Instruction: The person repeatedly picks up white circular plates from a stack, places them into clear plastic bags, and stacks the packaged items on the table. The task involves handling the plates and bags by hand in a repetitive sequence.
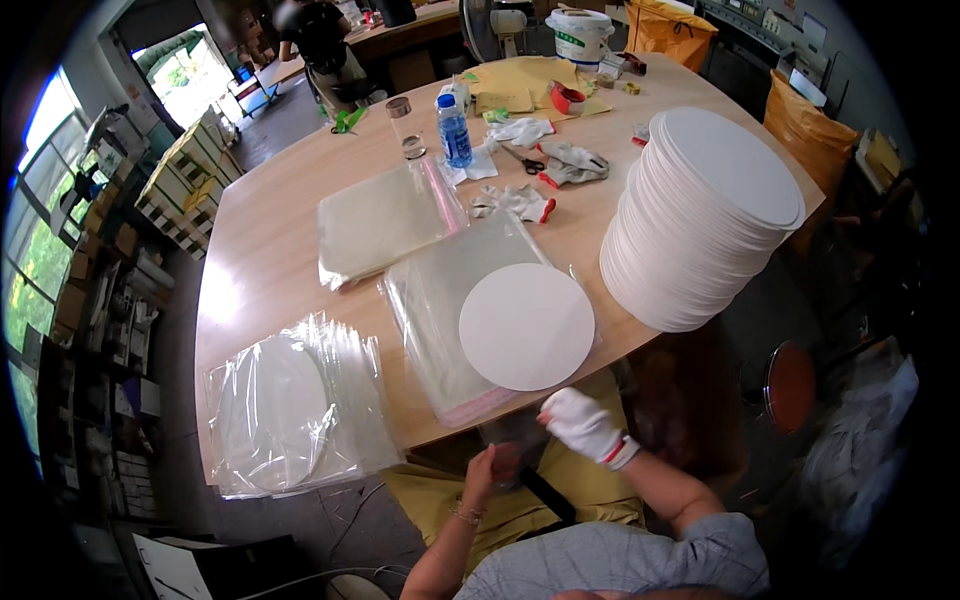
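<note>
My left hand (490, 468), bare, is over my lap just off the table's near edge; its fingers are smeared by motion. To its right is my right hand (582, 426) in a white glove with a red cuff band. Its fingers are curled, and anything inside them is hidden. Nearest to both hands, a white round board (527, 327) lies on a stack of clear plastic bags (430, 310) with a pink edge strip. At the left front corner, bagged white round boards (275, 410) lie in a pile. A tall, leaning stack of white round boards (690, 220) stands at right.
Farther back are another clear bag stack (375, 225), a blue bottle (453, 132), tape rolls (407, 128), scissors (528, 162), work gloves (573, 163), yellow paper (520, 85) and a white bucket (580, 38). A red round stool (790, 387) stands right of the table (260, 230). Another person (318, 45) is in the background.
</note>
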A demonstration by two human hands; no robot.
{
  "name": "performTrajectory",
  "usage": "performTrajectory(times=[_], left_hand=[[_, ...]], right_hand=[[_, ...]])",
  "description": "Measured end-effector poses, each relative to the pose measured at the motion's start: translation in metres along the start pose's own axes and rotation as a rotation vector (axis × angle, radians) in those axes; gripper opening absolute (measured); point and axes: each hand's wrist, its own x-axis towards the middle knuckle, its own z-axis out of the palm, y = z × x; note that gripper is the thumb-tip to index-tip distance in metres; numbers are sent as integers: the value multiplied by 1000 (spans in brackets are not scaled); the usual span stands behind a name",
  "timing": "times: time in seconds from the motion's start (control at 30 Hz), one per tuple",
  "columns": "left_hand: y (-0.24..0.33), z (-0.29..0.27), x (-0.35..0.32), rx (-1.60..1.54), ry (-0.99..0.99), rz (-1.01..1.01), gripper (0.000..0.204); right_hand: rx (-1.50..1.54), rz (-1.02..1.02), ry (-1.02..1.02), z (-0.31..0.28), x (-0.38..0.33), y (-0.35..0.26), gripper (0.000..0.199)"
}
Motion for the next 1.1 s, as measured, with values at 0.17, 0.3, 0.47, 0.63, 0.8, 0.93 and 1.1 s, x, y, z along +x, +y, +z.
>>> performTrajectory(times=[0.17, 0.3, 0.47, 0.63, 0.8, 0.93, 1.1], left_hand=[[-16, -9, 2, -91, 70, -14, 38], [-21, -4, 13, -275, 149, 12, 33], [10, 13, -6, -287, 226, -7, 36], [12, 6, -1, -127, 131, 20, 38], [9, -5, -1, -119, 141, 8, 36], [22, -6, -8, 36, 127, 20, 40], [41, -11, -17, 549, 254, 426, 26]], right_hand=[[-97, 103, -98, 75, -1, -31, 14], [-227, 13, -206, 89, -2, -33, 12], [-298, 266, -29, -62, -15, 13, 7], [-982, 1339, -168, -195, -319, 206, 21], [-479, 717, 37, -123, -198, 154, 67], [-461, -103, 225, -79, -76, 139, 63], [-338, -401, 91, -95, -21, 130, 7]])
